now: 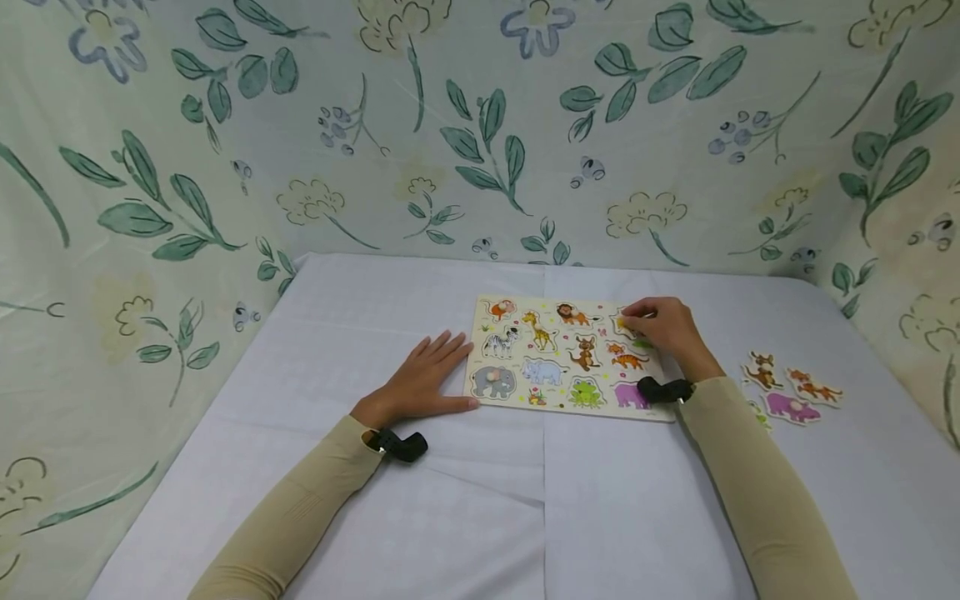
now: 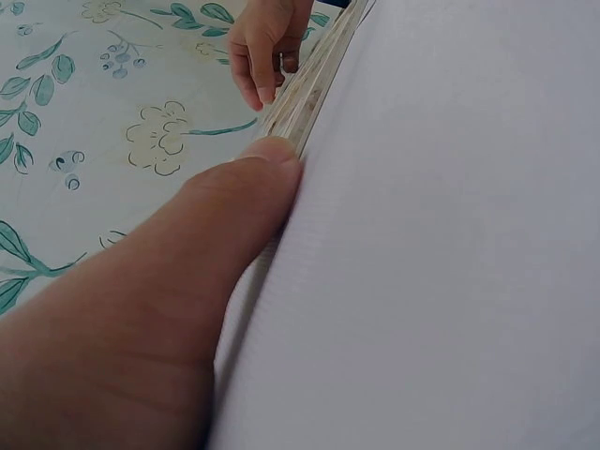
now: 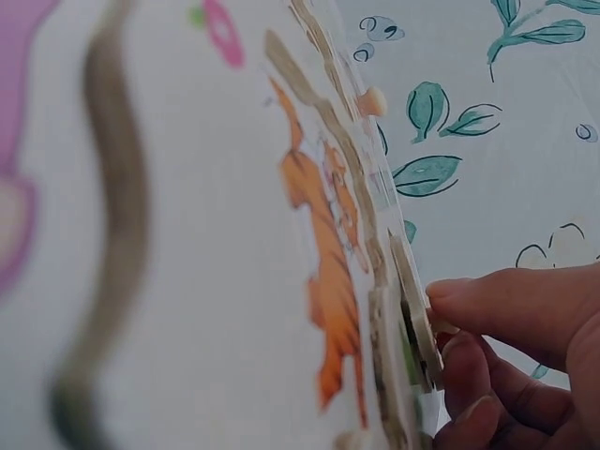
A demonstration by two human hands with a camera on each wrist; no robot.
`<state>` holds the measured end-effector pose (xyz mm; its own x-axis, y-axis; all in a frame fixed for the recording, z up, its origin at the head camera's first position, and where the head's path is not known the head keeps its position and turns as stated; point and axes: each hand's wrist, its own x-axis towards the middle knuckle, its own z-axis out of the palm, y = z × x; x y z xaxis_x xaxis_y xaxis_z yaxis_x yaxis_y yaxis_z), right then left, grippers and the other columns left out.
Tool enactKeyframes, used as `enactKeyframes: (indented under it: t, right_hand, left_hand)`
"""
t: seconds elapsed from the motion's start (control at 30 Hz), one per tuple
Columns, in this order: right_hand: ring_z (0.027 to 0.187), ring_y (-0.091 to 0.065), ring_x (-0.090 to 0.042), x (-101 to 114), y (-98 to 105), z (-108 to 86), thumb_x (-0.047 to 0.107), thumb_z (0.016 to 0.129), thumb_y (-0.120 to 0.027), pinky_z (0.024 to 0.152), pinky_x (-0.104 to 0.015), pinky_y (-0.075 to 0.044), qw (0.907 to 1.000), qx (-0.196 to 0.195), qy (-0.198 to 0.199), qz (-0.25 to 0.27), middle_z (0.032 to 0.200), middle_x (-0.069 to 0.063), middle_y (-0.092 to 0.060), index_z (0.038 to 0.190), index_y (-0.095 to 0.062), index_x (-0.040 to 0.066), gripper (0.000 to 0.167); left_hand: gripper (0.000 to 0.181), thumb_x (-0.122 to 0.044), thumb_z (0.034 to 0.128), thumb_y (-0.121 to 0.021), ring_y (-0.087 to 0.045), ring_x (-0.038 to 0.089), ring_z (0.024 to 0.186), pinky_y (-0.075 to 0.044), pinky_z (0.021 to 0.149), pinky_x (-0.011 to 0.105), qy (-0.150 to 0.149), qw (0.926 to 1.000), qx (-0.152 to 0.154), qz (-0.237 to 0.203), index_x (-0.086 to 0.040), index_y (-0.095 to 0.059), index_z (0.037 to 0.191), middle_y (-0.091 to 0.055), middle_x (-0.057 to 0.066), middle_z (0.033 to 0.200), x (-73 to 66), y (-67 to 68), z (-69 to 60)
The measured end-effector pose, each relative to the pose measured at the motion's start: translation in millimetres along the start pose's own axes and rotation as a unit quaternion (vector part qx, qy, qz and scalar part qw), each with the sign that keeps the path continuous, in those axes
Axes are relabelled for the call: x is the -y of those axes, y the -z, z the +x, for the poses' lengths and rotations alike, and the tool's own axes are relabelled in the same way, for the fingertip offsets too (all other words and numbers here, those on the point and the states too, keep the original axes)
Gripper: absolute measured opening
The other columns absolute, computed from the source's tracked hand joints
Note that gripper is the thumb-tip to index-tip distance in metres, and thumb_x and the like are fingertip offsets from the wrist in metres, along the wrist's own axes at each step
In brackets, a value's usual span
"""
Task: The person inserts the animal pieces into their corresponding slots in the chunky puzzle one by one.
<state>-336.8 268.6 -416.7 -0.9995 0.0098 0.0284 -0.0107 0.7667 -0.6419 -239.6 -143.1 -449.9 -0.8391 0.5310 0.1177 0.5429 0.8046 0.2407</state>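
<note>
The left hand [image 1: 420, 379] is lying spread, touching the puzzle board [image 1: 562, 398] on its right; the right hand [image 1: 667, 329] is pinching a piece [image 3: 420, 328] at the board, loose pieces [image 1: 791, 408] lying beyond this hand's right.

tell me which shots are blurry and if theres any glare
Head view: soft, fairly even light, no obvious glare on the puzzle board; left wrist view: no harsh glare on the white cloth, the close-up left hand slightly soft; right wrist view: the near purple shape badly blurred, the tiger clearer but squeezed by the slant.
</note>
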Motion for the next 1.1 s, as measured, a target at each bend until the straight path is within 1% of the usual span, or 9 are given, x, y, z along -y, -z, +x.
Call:
enactKeyframes:
  t: [0.1, 0.17, 0.33, 0.47, 0.63, 0.9, 1.1]
  right_hand:
    - [0.089, -0.052, -0.028, 0.5, 0.5, 0.1, 0.026, 0.093, -0.065, 0.067, -0.027, -0.044, 1.0000, 0.005, 0.001, 0.002, 0.106, -0.016, -0.061, 0.110, -0.068, 0.005, 0.027]
    - [0.089, -0.053, -0.028, 1.0, 0.8, 0.2, 0.026, 0.094, -0.065, 0.067, -0.026, -0.044, 1.0000, 0.008, -0.001, 0.002, 0.107, -0.016, -0.060, 0.111, -0.067, 0.005, 0.027]
    - [0.092, -0.054, -0.030, 3.2, 0.9, -1.7, 0.022, 0.095, -0.063, 0.062, -0.019, -0.041, 0.9999, 0.011, -0.001, -0.002, 0.110, -0.018, -0.060, 0.113, -0.066, 0.004, 0.026]
    - [0.094, -0.054, -0.031, 4.4, 0.8, -2.6, 0.019, 0.095, -0.062, 0.060, -0.017, -0.039, 0.9999, 0.011, 0.002, -0.007, 0.111, -0.019, -0.060, 0.114, -0.066, 0.003, 0.025]
    - [0.093, -0.055, -0.031, 5.1, -0.1, -1.6, 0.019, 0.095, -0.063, 0.061, -0.019, -0.040, 0.9999, 0.007, 0.002, -0.008, 0.111, -0.019, -0.061, 0.113, -0.067, 0.003, 0.025]
    - [0.093, -0.055, -0.031, 5.7, -0.2, -2.5, 0.019, 0.095, -0.062, 0.070, -0.027, -0.046, 0.9999, 0.009, 0.005, -0.005, 0.111, -0.019, -0.061, 0.113, -0.067, 0.002, 0.025]
    - [0.091, -0.054, -0.030, 5.0, 0.6, -2.8, 0.021, 0.095, -0.063, 0.068, -0.026, -0.045, 0.9999, 0.012, 0.004, -0.004, 0.109, -0.019, -0.061, 0.113, -0.067, 0.003, 0.027]
  left_hand:
    - [0.099, -0.079, 0.0810, -0.046, -0.011, 0.027, 0.148, -0.009, 0.118, 0.049, -0.002, 1.0000, -0.002, 0.004, -0.016, -0.025, 0.154, -0.021, 0.005, 0.160, 1.2, -0.7, 0.2]
    - [0.099, -0.079, 0.0809, -0.046, -0.010, 0.027, 0.148, -0.008, 0.118, 0.049, -0.001, 1.0000, 0.001, 0.006, -0.016, -0.025, 0.154, -0.020, 0.004, 0.160, 1.7, -1.0, 0.2]
    - [0.098, -0.078, 0.0809, -0.048, -0.010, 0.027, 0.148, -0.007, 0.118, 0.048, -0.001, 1.0000, 0.001, 0.002, -0.017, -0.024, 0.155, -0.020, 0.004, 0.160, 2.3, -2.2, 0.6]
    - [0.098, -0.078, 0.0811, -0.048, -0.010, 0.027, 0.148, -0.007, 0.118, 0.049, -0.003, 1.0000, -0.001, 0.001, -0.017, -0.024, 0.155, -0.020, 0.005, 0.160, 2.2, -2.5, 0.2]
    - [0.098, -0.077, 0.0814, -0.048, -0.011, 0.028, 0.148, -0.008, 0.118, 0.049, -0.004, 1.0000, -0.002, 0.000, -0.016, -0.025, 0.154, -0.020, 0.005, 0.160, 1.8, -1.4, -0.2]
    - [0.098, -0.078, 0.0811, -0.048, -0.010, 0.027, 0.148, -0.007, 0.118, 0.049, 0.000, 1.0000, 0.000, 0.003, -0.016, -0.025, 0.154, -0.019, 0.004, 0.160, 0.9, -0.6, -0.1]
    - [0.098, -0.077, 0.0809, -0.049, -0.010, 0.027, 0.148, -0.007, 0.118, 0.048, 0.000, 1.0000, 0.000, -0.002, -0.016, -0.025, 0.154, -0.020, 0.004, 0.160, 1.1, -1.1, -0.1]
